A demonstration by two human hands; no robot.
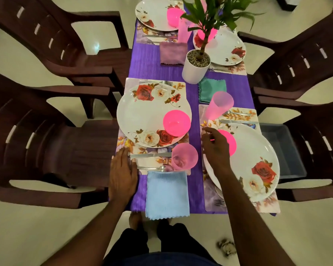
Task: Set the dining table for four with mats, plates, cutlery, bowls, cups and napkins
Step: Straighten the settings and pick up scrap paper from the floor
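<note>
Finishing touches on near settings: left hand [122,174] flat, empty, on bench edge beside blue napkin [167,194]; right hand [215,145] loosely open, empty, above pink bowl [228,142]. Next, probably nudging bowl straight.

Single head cam, wide-angle, looking steeply down from the near short end of the bench [152,70]. Close range: both forearms enter from the bottom edge, the wearer's feet show directly below. Strong barrel distortion bends the chairs [46,141] on both sides. Far end cropped at the top. No second view.
</note>
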